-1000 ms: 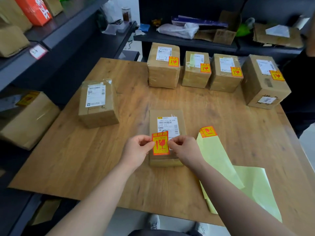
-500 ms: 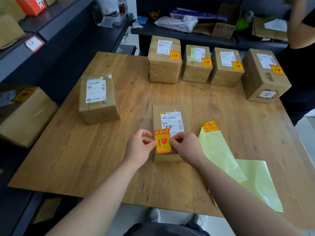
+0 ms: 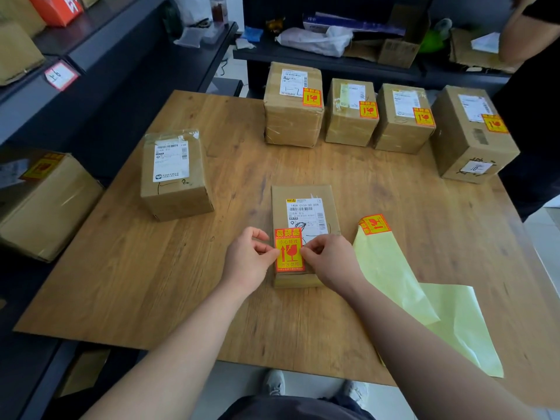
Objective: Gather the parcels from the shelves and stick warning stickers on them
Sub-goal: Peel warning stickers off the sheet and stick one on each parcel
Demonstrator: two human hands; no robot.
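Note:
A flat brown parcel [image 3: 303, 195] with a white shipping label lies in front of me on the wooden table [image 3: 121, 268]. An orange and yellow warning sticker [image 3: 288, 250] lies against its near end. My left hand [image 3: 247, 260] pinches the sticker's left edge and my right hand [image 3: 330, 259] pinches its right edge. To the right lies the pale yellow backing sheet [image 3: 391, 268] with a sticker [image 3: 375, 224] at its top. Another parcel [image 3: 174, 174] without a warning sticker stands at the left.
Several stickered parcels [image 3: 292, 104] stand in a row along the table's far edge. Dark shelves at the left hold a stickered box [image 3: 45, 201]. Another person's arm [image 3: 521, 28] and dark clothing are at the far right. A back shelf [image 3: 333, 59] holds bags and cardboard.
Both hands have lowered the sticker a little onto the near end of the flat parcel. The person at the right has shifted.

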